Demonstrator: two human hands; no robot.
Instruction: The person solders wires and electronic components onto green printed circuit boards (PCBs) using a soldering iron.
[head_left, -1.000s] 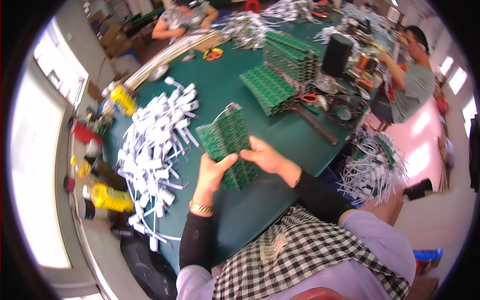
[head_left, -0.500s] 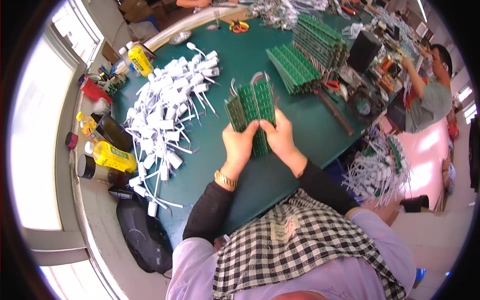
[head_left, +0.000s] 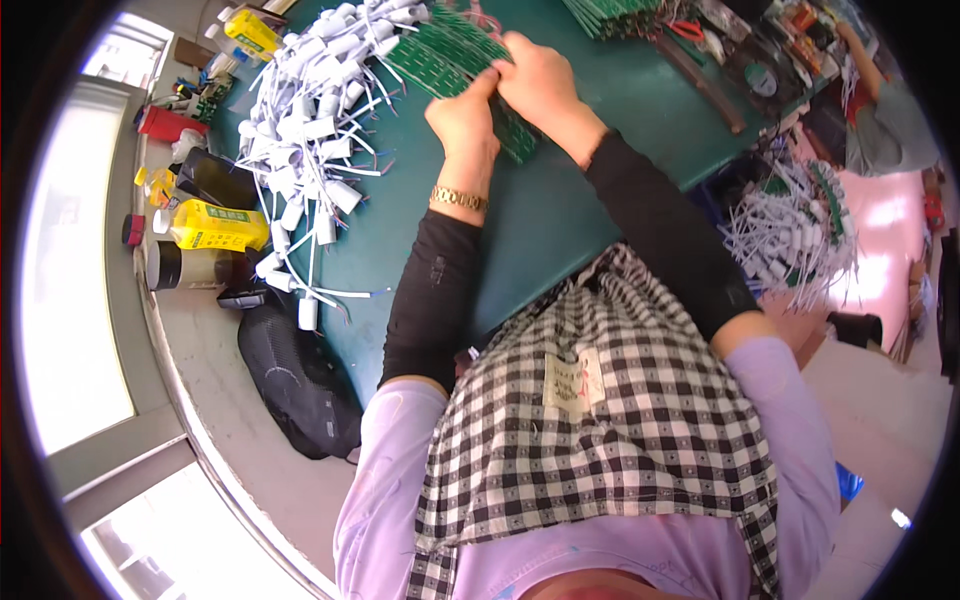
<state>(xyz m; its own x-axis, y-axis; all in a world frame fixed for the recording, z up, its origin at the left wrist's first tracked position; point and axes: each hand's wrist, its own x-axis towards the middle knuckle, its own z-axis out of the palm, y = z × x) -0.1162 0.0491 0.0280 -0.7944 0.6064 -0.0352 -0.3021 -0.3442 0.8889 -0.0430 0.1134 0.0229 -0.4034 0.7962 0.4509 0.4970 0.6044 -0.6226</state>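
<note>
Near the top of the head view, both hands grip a green circuit board panel (head_left: 447, 58), its face marked in rows of small cells. My left hand (head_left: 466, 122) closes on its near edge, thumb on top. Right beside it, my right hand (head_left: 541, 88) pinches the panel with the thumbs almost touching. The panel lies tilted, and part of it shows below the fingers. Immediately left of it spreads a heap of white plastic lamp holders (head_left: 318, 125) with wires.
More green panels (head_left: 612, 14) are stacked at the far edge, near orange-handled scissors (head_left: 686, 30) and a dark bar (head_left: 700, 84). Yellow bottles (head_left: 215, 226) and a black bag (head_left: 295, 380) line the left side. Wired white parts (head_left: 790, 235) hang at right, near another person's arm (head_left: 862, 60).
Both hands have moved farther away with the panel, which has turned and now leans toward the white heap. The view has shifted, so the table appears higher.
</note>
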